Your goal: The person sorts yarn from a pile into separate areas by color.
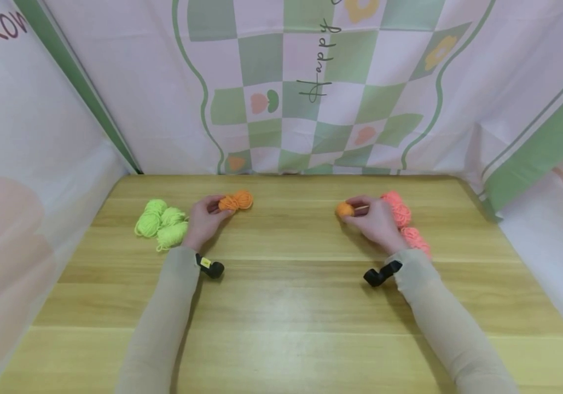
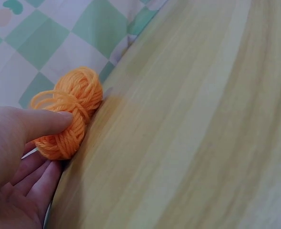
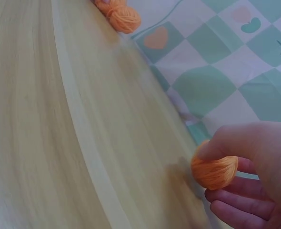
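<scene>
My left hand (image 1: 206,220) pinches a bundle of orange yarn (image 2: 66,136), its thumb across the near face and its fingers underneath. Right against the far end of that bundle is a second rounded mass of orange yarn (image 2: 81,86). On the other side of the table, my right hand (image 1: 373,220) holds a small orange yarn ball (image 3: 214,167) between thumb and fingers, close over the wood. Behind the right hand lie pink yarn balls (image 1: 396,209), partly covered by it. Green yarn balls (image 1: 170,235) sit just left of the left hand.
The wooden table (image 1: 281,306) meets a checkered curtain (image 1: 301,126) along its back edge. Further curtains (image 1: 547,158) hang at both sides. Each wrist carries a black camera mount (image 1: 382,273).
</scene>
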A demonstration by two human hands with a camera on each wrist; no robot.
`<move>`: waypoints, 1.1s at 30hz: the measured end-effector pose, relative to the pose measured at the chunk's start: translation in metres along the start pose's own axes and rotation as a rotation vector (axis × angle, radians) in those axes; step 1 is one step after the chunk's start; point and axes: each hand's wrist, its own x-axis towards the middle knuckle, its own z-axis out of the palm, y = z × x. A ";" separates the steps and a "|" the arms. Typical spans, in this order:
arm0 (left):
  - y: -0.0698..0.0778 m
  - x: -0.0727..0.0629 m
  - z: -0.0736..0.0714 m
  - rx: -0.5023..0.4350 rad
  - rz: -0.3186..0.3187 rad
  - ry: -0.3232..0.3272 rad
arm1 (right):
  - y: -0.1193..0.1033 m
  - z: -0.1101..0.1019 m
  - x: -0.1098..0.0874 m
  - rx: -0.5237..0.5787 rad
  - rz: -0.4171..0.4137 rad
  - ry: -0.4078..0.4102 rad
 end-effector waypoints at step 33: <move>0.002 -0.002 0.000 0.000 -0.018 -0.001 | -0.037 0.046 0.003 0.126 -0.054 -0.068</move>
